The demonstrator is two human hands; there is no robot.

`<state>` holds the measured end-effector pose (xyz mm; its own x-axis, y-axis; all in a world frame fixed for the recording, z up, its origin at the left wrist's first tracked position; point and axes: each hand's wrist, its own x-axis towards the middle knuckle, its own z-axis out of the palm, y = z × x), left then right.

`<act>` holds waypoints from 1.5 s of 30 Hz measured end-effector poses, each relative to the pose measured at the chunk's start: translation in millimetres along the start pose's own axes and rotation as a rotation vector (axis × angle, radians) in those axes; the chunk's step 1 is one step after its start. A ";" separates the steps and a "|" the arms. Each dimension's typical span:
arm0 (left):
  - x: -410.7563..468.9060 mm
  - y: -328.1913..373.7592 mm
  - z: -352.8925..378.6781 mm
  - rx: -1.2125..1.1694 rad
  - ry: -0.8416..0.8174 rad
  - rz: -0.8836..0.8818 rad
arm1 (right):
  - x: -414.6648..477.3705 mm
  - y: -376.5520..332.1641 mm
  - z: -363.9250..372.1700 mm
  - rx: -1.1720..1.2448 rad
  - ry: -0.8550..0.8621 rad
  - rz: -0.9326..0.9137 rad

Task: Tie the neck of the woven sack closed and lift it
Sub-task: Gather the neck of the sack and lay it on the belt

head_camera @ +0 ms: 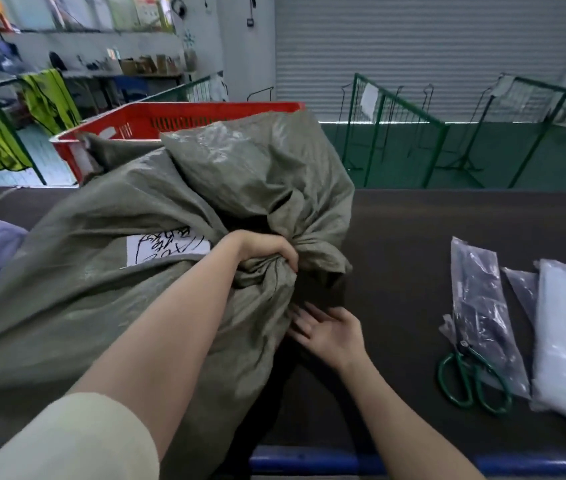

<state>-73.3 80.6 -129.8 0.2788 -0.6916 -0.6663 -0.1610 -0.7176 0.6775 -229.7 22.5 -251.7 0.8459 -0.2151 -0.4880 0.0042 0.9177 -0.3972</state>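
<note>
A large grey-green woven sack (108,306) lies full on the dark table (413,244), with a white handwritten label (167,249) on its side. Its neck is gathered into a bunch at the right end, and loose fabric flares above the bunch. My left hand (264,251) is clenched around the gathered neck (274,271). My right hand (326,329) is just below the neck, palm up with fingers spread, its fingertips touching the sack's fabric. No cord is visible.
Green-handled scissors (471,382) and clear plastic bags (482,306) lie on the table at the right. A red plastic crate (177,119) stands behind the sack. Green wire racks (395,133) stand beyond the table. A blue rail (309,462) edges the near side.
</note>
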 end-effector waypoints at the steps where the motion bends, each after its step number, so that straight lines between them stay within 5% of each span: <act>1: 0.4 -7.0 3.9 -0.005 -0.019 -0.016 | 1.9 -2.7 -4.7 0.079 0.068 -0.018; 4: 2.0 -20.8 17.7 0.072 -0.074 -0.069 | 4.2 -5.6 -4.2 0.146 0.117 -0.035; 14: 33.5 -42.1 63.0 0.216 -0.266 -0.309 | -50.3 -86.8 -6.2 0.069 0.100 -0.747; 21: 53.7 -49.2 92.3 0.452 -0.182 -0.276 | -23.9 -72.9 -72.2 -0.944 0.923 -0.291; 25: 58.6 -52.9 92.2 0.494 -0.068 -0.251 | -29.3 -75.0 -46.1 -1.166 1.161 -0.795; 27: 58.0 -56.2 94.4 0.560 0.030 -0.218 | -21.9 -72.7 -21.8 -1.343 1.021 -1.007; 30: 55.6 -60.9 98.7 0.798 0.071 -0.095 | 5.5 -71.6 7.5 -1.566 0.739 -0.833; 34: 48.5 -60.3 104.5 0.991 0.111 0.019 | 34.8 -81.5 18.8 -1.498 0.615 -0.546; 39: 48.9 -63.4 85.5 0.666 0.185 -0.056 | 11.7 -121.2 8.7 -1.061 0.947 -0.862; 41: 51.3 -58.7 75.9 0.564 0.208 -0.087 | -1.5 -127.4 -14.7 -1.183 1.107 -0.824; 45: 57.9 -63.3 73.5 0.673 0.212 -0.122 | -8.5 -119.3 -73.3 -1.563 1.034 -0.102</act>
<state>-116.5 80.0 -234.2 0.4988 -0.6214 -0.6043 -0.6470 -0.7308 0.2175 -276.4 -109.7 -257.1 0.2570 -0.8805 -0.3983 -0.9051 -0.0748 -0.4185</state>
